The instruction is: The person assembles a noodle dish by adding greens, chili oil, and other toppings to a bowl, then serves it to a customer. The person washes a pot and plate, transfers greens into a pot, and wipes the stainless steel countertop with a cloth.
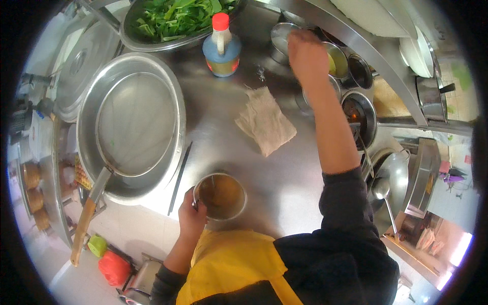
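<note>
My left hand (193, 211) grips a round steel mug (244, 198) by its handle at the counter's near edge. Brownish contents (219, 190) show inside it. My right hand (308, 51) reaches far forward, at the rim of a small metal container (280, 38) with something pale inside. Its fingers are bunched and point away, so whether they pinch anything is hidden. White grains (261, 72) are scattered on the counter just left of that container.
A folded beige cloth (267, 120) lies mid-counter (213, 126). Leftward are a black stick (180, 179) and a large metal basin (85, 126) bearing a wood-handled strainer (137, 122). A red-capped bottle (222, 49) stands before chopped greens (175, 19). Rightward sit a sauce pot (371, 114) and a wok (398, 171).
</note>
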`<action>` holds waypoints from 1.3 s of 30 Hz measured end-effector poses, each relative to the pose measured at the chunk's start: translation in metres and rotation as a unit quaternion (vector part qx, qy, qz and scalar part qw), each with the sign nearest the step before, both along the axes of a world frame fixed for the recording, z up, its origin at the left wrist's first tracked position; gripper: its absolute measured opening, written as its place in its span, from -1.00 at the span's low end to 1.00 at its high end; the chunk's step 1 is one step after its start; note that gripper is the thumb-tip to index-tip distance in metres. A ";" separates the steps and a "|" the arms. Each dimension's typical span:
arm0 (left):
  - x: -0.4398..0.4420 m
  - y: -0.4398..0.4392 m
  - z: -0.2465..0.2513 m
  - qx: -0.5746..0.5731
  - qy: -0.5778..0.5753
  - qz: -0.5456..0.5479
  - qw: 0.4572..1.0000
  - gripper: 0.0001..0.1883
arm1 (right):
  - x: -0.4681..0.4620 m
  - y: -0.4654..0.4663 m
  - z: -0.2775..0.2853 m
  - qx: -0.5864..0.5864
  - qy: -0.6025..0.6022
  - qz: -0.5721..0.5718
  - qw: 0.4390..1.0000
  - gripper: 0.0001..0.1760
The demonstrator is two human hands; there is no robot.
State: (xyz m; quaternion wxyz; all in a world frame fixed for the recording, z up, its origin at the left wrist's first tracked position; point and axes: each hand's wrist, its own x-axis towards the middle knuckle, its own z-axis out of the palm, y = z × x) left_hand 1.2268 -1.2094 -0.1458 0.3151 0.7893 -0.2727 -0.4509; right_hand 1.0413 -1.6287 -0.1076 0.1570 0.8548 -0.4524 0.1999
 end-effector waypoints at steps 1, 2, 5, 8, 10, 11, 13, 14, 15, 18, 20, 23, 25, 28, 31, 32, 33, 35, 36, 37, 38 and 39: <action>0.000 0.000 -0.001 0.008 0.013 0.012 1.000 -0.56 | -0.001 0.017 -0.010 0.039 -0.001 0.004 0.999 -0.81; 0.000 0.000 -0.001 -0.002 0.009 0.008 1.000 -0.56 | -0.004 0.040 -0.025 0.050 -0.018 0.033 0.998 -0.78; 0.000 -0.001 -0.003 -0.016 0.002 0.006 1.000 -0.57 | -0.009 0.106 -0.066 0.150 -0.091 -0.015 0.984 -0.66; 0.000 -0.001 -0.003 -0.017 -0.001 0.000 1.000 -0.57 | -0.010 0.165 -0.089 0.152 -0.088 0.025 0.984 -0.63; 0.001 -0.001 -0.003 -0.006 0.015 0.015 1.000 -0.57 | -0.008 0.188 -0.094 0.164 -0.064 0.034 0.984 -0.62; 0.001 -0.001 -0.005 -0.017 0.006 0.007 1.000 -0.57 | -0.008 0.192 -0.093 0.168 -0.064 0.039 0.983 -0.62; 0.001 0.000 -0.007 -0.023 0.014 0.013 1.000 -0.57 | -0.004 0.187 -0.087 0.185 -0.107 0.045 0.976 -0.61; 0.001 0.001 -0.009 -0.022 0.012 0.010 1.000 -0.57 | -0.002 0.174 -0.083 0.197 -0.149 0.045 0.968 -0.61; 0.001 0.001 -0.010 -0.024 0.020 0.012 0.999 -0.57 | 0.002 0.156 -0.079 0.234 -0.184 0.016 0.954 -0.61; 0.000 0.002 -0.014 -0.075 0.016 0.015 0.997 -0.55 | 0.025 0.077 -0.069 0.094 -0.193 0.064 0.975 -0.62; -0.002 0.003 -0.013 -0.074 0.020 0.017 0.997 -0.53 | 0.058 0.018 -0.071 0.089 -0.175 0.043 0.980 -0.61; -0.004 0.006 -0.009 -0.022 0.060 0.028 0.998 -0.51 | 0.101 -0.046 -0.089 0.367 -0.014 -0.103 0.925 -0.47; -0.005 0.006 -0.007 -0.035 0.086 0.042 0.995 -0.51 | 0.108 -0.046 -0.113 0.304 -0.033 -0.085 0.948 -0.47; -0.005 0.004 -0.006 -0.061 0.007 -0.002 0.998 -0.51 | 0.071 -0.007 -0.125 0.269 -0.032 0.013 0.962 -0.46; -0.004 0.003 -0.003 -0.020 0.055 0.011 0.998 -0.52 | 0.023 0.078 -0.112 0.240 0.003 0.030 0.970 -0.41; -0.003 0.004 -0.001 -0.034 0.057 0.003 0.998 -0.52 | 0.015 0.099 -0.104 0.264 -0.022 0.025 0.964 -0.43; -0.002 0.005 0.001 -0.029 0.060 -0.004 0.998 -0.51 | 0.008 0.110 -0.094 0.278 -0.058 0.027 0.958 -0.44; -0.003 0.008 0.002 -0.041 0.063 -0.003 0.997 -0.51 | 0.009 0.107 -0.080 0.232 -0.123 0.033 0.964 -0.49; -0.003 0.011 0.003 -0.054 0.065 0.000 0.996 -0.50 | 0.012 0.092 -0.077 0.175 -0.153 0.031 0.972 -0.51; -0.004 0.015 0.003 -0.064 0.073 0.007 0.995 -0.50 | 0.016 0.066 -0.076 0.124 -0.089 0.027 0.988 -0.52; -0.004 0.019 0.004 -0.068 0.055 -0.013 0.996 -0.49 | 0.019 0.043 -0.079 0.084 -0.063 0.051 0.993 -0.50; -0.004 0.023 0.005 -0.066 0.043 -0.017 0.997 -0.49 | 0.022 0.026 -0.087 0.149 -0.004 -0.015 0.989 -0.44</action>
